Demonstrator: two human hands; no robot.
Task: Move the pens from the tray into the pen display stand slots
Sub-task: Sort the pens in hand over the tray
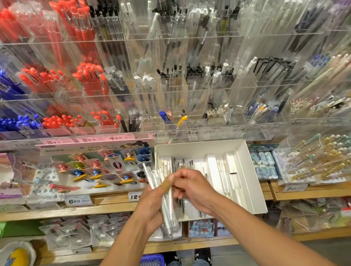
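Clear pen display stand (163, 73) filling the wall; white tray (245, 168) sitting on wooden shelf (112, 202). Left hand (154, 203) gripping white pens (162, 191) upright over tray; right hand (195, 188) pinching them. Price tags (77, 201) reading "6.90", "4.90".

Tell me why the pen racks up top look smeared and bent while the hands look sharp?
Head view: a wide-angle lens bows the stand and shelf edges; blur smears its upper corners; the clear plastic carries glare. The left hand, pens and right hand are central, so crisper.

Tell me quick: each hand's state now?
Left hand: grips a bundle of clear white pens.
Right hand: fingers curled at the bundle; actual grip cannot be told.
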